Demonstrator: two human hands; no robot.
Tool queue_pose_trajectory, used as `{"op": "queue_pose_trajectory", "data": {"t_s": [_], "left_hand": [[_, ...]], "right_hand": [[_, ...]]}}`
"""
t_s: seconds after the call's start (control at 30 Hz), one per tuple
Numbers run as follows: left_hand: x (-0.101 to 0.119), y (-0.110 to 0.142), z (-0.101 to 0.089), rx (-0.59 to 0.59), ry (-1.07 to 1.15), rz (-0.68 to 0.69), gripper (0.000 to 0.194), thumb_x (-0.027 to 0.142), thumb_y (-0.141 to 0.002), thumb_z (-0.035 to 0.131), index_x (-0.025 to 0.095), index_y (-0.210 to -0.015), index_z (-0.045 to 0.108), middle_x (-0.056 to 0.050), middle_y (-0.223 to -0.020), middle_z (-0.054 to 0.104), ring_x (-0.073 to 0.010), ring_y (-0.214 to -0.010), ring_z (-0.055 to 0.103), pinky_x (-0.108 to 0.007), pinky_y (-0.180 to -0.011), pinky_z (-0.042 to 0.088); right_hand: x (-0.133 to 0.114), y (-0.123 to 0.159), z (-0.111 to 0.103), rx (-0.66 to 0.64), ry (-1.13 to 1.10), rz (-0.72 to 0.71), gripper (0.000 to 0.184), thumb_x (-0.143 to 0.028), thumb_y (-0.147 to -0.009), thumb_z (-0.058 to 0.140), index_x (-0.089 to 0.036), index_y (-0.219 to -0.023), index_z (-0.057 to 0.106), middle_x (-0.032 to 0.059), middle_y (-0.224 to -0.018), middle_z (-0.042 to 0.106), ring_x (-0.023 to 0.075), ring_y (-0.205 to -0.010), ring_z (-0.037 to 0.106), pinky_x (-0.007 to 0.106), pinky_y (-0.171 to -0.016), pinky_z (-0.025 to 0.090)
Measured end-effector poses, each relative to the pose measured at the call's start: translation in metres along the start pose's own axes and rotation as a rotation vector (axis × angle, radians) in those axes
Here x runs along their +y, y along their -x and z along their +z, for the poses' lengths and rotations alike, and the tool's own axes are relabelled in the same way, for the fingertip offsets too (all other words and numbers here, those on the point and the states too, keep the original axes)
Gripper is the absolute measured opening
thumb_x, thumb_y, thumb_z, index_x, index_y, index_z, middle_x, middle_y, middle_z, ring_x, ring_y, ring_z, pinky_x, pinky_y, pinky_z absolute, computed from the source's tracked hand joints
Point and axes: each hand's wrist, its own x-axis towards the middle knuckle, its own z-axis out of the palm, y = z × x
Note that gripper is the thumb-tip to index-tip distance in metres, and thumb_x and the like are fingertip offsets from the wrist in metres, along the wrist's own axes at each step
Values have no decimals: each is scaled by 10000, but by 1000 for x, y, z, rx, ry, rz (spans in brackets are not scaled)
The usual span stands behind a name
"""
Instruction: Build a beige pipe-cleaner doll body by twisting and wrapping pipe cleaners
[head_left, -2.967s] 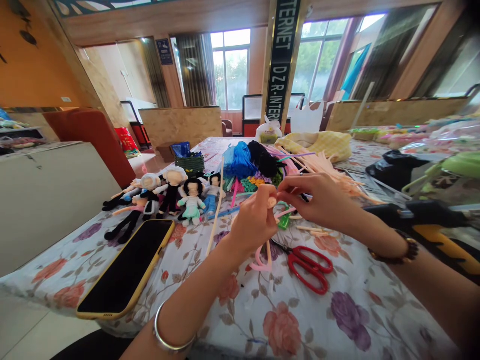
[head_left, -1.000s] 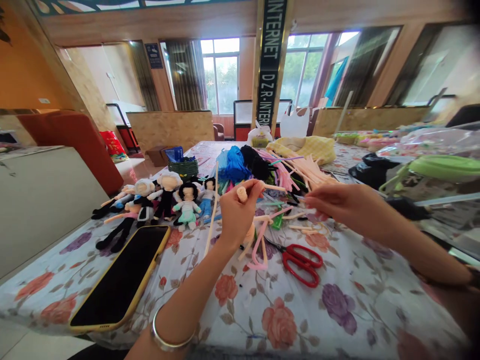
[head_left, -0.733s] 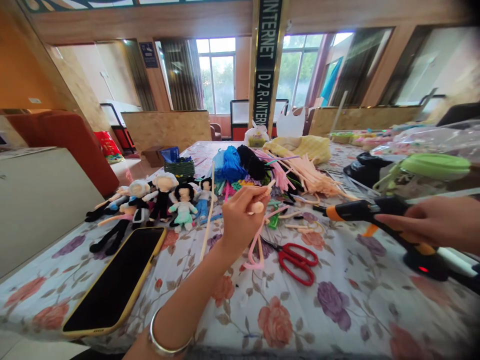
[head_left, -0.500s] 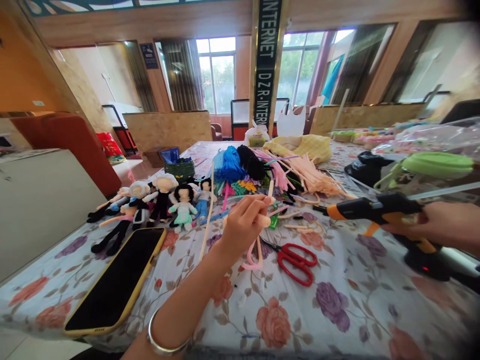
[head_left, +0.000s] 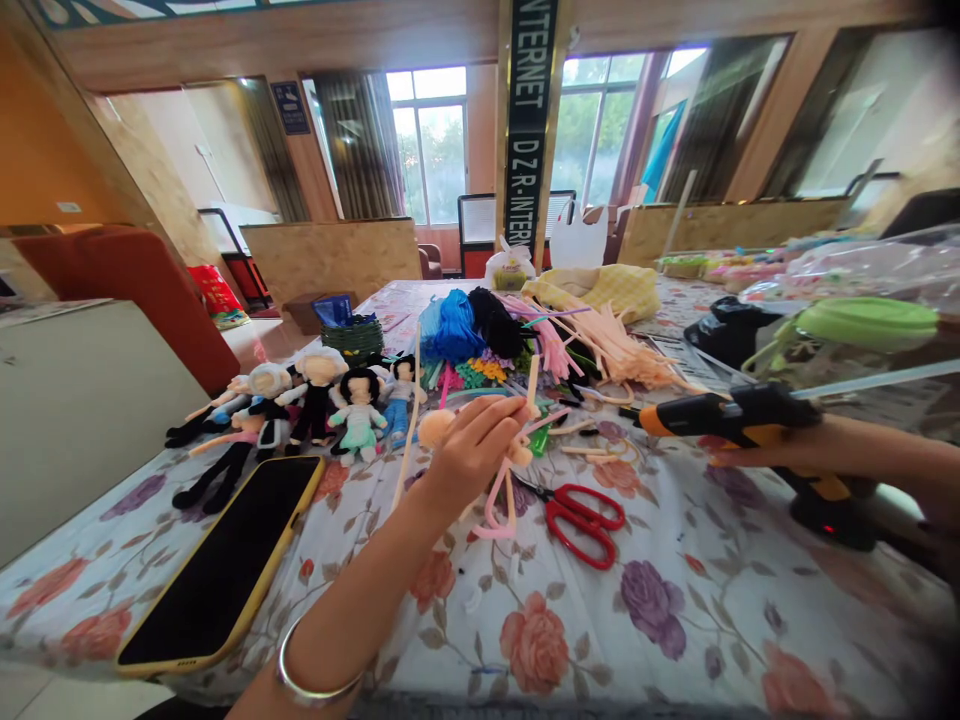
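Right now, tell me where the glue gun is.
At the head view's right, the glue gun is in the right hand, right of the scissors, with the green lid beyond.

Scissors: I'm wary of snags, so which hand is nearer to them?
Left. The left hand is near the blade end of the scissors; the right hand, on the glue gun, is farther off to their right.

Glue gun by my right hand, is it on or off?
On, apparently: a red light glows at the base of the glue gun. Whether it is hot, I cannot tell.
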Motion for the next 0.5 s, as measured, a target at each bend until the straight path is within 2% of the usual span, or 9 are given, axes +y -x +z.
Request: {"op": "queue_pose_trajectory", "data": {"t_s": [0.03,0.07,0.1,0.2,0.27,0.37,0.5], "left_hand": [[0,0,-1,-6,5,12,93,86,-829,536,145,-867,596,-87,-907,692,-154,-892,633,-277,-786,544],[-1,0,-1,-9,8,23,96,85,-831,530,141,-870,597,-90,-908,691,-156,-898,632,-276,-783,543],[-1,0,-2,-9,8,34,96,89,-835,525,141,-871,597,-89,-907,690,-155,-900,631,-273,-777,544],[-2,-1,-4,-10,-16,63,94,99,-843,519,148,-873,593,-79,-904,688,-147,-890,628,-270,-760,547],[-2,-2,-5,-17,-34,76,94,100,-843,520,149,-882,591,-81,-912,688,-148,-889,630,-277,-758,549],[-1,-2,-6,-29,-44,77,90,108,-844,526,153,-890,588,-80,-922,691,-152,-891,637,-284,-762,550],[0,0,-5,-3,-38,39,84,103,-834,541,162,-879,581,-62,-899,695,-139,-866,643,-267,-765,550]], "right_hand": [[-4,-1,-3,-196,57,77,262,-268,-522,793,-225,-780,772,140,-887,730,236,-796,687,267,-747,515],[-9,-1,-6,-291,84,107,266,-288,-589,761,-224,-847,767,142,-965,718,240,-886,672,278,-826,489],[-15,-2,-10,-330,101,124,255,-295,-619,742,-227,-864,764,140,-998,710,245,-924,660,295,-866,469],[-34,2,-15,-296,62,35,196,-295,-646,716,-261,-834,760,126,-1004,705,260,-958,638,343,-904,441],[-48,7,-11,-244,-44,-32,166,-321,-669,700,-299,-825,752,112,-1008,702,268,-1001,619,362,-915,433],[-66,15,6,-111,-224,-31,95,-331,-635,744,-310,-728,738,110,-912,714,289,-988,618,399,-883,454],[-78,18,37,-132,-434,-63,191,-385,-600,775,-225,-679,707,92,-741,682,267,-797,645,427,-837,490]]}}
